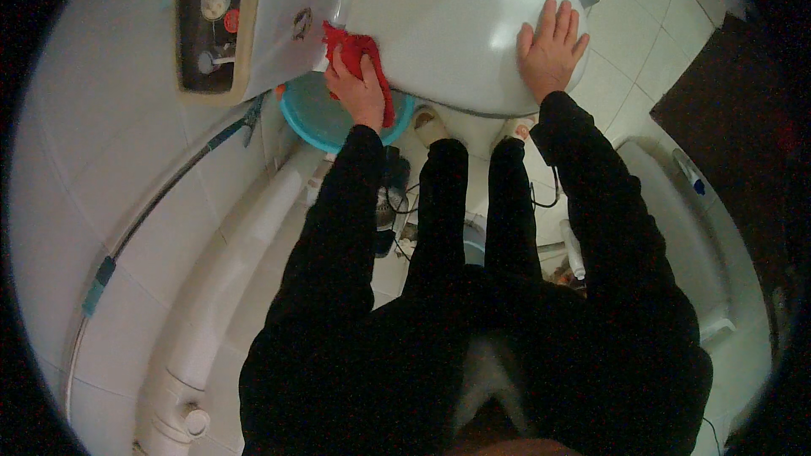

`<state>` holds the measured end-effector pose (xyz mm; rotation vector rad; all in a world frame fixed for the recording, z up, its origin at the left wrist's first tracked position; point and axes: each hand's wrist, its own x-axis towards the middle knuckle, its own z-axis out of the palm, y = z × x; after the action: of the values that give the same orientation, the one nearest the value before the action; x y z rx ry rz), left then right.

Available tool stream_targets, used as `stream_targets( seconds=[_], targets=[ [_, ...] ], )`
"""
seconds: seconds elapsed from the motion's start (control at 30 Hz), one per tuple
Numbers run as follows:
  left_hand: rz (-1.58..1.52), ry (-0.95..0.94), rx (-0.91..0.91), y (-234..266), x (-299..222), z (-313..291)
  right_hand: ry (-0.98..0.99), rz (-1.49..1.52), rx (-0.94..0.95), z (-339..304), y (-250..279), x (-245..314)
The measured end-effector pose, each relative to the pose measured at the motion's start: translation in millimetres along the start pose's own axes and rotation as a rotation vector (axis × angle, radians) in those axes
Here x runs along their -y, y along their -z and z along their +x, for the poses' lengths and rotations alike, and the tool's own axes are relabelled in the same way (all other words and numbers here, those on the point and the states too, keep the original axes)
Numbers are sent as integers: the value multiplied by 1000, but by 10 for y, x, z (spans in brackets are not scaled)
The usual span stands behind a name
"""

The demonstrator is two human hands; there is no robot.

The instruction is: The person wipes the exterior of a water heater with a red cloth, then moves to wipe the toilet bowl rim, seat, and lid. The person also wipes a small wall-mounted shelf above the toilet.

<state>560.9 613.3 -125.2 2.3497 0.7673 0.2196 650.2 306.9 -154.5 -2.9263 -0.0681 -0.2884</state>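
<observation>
My left hand is closed on a bunched red cloth, pressing it at the hinge end of a white toilet lid. Part of the cloth hangs down along the lid's near edge. My right hand lies flat with fingers spread on the rounded front end of the lid, which is down. Left of the cloth stands the toilet's tank with its top off. Below my left hand, on the floor, is a light blue basin, partly hidden by my hand and sleeve.
Inside the tank, a round white fitting and a red part show. A white pipe and a thin hose run along the left wall. At the right stand a white trough-like fixture and a dark panel. Slippers are on my feet.
</observation>
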Motion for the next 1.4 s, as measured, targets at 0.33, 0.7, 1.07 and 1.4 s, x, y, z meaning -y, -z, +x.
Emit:
stream_targets(
  seconds=[0.33,0.7,1.07,1.4],
  targets=[
    [-205,444,-138,-728,-900,-1053,45,2,-23,5,-32,-26],
    [-329,559,-103,-1029,-1427,-1667,25,47,-27,31,-29,-57],
    [432,-535,216,-879,-994,260,-31,50,63,23,90,-14],
    [289,-950,434,-1675,-1781,183,-43,93,196,-29,134,-87]
  ],
)
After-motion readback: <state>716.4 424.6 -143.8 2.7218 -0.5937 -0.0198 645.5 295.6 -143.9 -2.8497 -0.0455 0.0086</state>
